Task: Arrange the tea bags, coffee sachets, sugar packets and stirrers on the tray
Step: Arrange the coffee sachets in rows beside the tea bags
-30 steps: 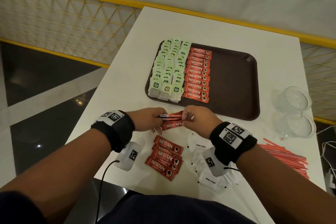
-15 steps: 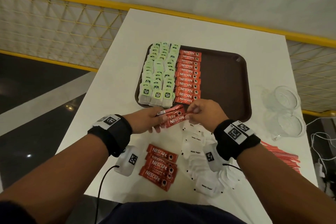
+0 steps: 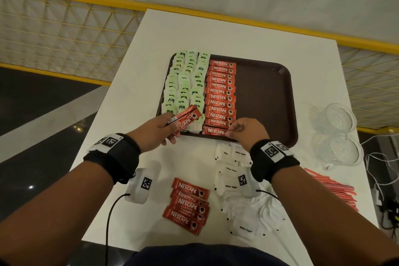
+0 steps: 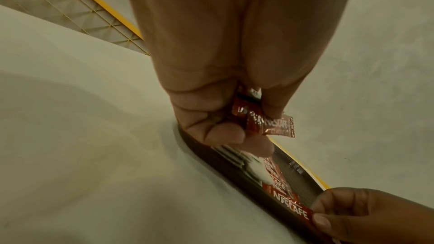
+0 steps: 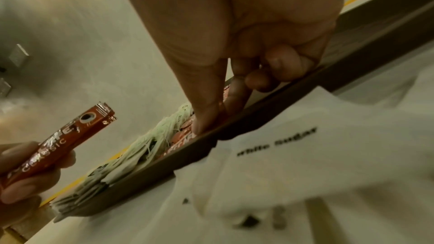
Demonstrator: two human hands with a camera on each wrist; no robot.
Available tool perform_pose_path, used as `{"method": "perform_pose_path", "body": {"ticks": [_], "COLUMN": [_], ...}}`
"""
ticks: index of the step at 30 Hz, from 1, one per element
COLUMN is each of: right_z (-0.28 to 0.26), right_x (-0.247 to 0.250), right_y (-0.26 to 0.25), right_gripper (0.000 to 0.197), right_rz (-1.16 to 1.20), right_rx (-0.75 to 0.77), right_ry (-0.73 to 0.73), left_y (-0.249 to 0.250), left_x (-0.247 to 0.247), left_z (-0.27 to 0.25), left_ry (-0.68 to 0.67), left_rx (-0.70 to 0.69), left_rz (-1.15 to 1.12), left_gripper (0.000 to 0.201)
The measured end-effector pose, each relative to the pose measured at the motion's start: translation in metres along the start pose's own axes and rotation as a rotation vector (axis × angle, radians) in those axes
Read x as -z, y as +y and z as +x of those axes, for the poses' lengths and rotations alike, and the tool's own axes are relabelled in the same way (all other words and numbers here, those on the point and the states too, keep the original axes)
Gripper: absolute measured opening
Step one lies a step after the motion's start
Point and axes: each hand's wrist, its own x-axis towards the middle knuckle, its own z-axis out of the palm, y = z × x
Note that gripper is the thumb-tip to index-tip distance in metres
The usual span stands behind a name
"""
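- Your left hand [image 3: 154, 130] grips spare Nescafé sachets [image 3: 185, 119], ready for feeding.
- Your right hand [image 3: 246, 130] pinches one sachet [image 3: 213, 131], extending the tray [image 3: 269, 101] column.

White table [image 3: 237, 34], yellow mesh railing [image 3: 64, 28]

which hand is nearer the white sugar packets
Right. The right hand sits at the tray's near edge, just beyond the white sugar packets. The left hand, gripping coffee sachets, is off to their left.
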Motion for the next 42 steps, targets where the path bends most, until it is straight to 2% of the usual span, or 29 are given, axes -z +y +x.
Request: {"method": "perform_pose_path", "body": {"ticks": [3,5,7,10,12,14,18,22,26,29,37,40,42], "right_z": [0.003,0.001,-0.005,-0.017,-0.019,-0.018,-0.018,-0.017,-0.016,-0.015,-0.004,-0.01,-0.015], "right_x": [0.0,0.002,0.005,0.011,0.011,0.011,0.013,0.016,0.012,0.006,0.003,0.008,0.01], "right_y": [0.001,0.0,-0.008,-0.035,-0.049,-0.054,-0.044,-0.018,0.001,0.003,0.001,-0.014,-0.03], "right_gripper": [0.021,0.025,0.028,0.032,0.027,0.02,0.018,0.019,0.015,0.009,0.022,0.02,0.019], "right_rz": [-0.036,-0.036,0.074,0.323,0.332,0.32,0.483,0.657,0.509,0.38,0.1,0.108,0.143], "right_rx": [-0.028,-0.032,0.008,0.112,0.143,0.144,0.057,-0.117,-0.218,-0.207,-0.186,-0.05,0.087], "right_ry": [-0.001,0.064,0.116,-0.006,-0.069,-0.059,-0.099,-0.07,-0.012,0.048,0.108,0.151,0.07], "left_y": [0.007,0.011,0.014,0.017,0.02,0.023,0.022,0.013,0.006,0.005,0.014,0.02,0.024], "left_x": [-0.002,-0.004,-0.006,-0.011,-0.014,-0.017,-0.017,-0.011,-0.005,-0.004,-0.007,-0.009,-0.012], "left_z": [0.003,0.004,0.006,0.01,0.013,0.016,0.02,0.02,0.017,0.015,0.018,0.02,0.02], "left_ry": [-0.022,-0.048,-0.067,-0.092,-0.107,-0.117,-0.079,0.002,0.056,0.056,0.037,-0.01,-0.052], "left_rx": [-0.01,-0.011,-0.006,-0.02,-0.025,-0.035,-0.05,-0.059,-0.043,-0.04,-0.002,-0.008,-0.021], "left_rz": [-0.01,-0.039,-0.073,-0.087,-0.076,-0.058,-0.103,-0.172,-0.18,-0.159,-0.156,-0.156,-0.154], "left_gripper": [0.02,0.021,0.022,0.023,0.025,0.028,0.026,0.016,0.015,0.019,0.012,0.018,0.024]}}
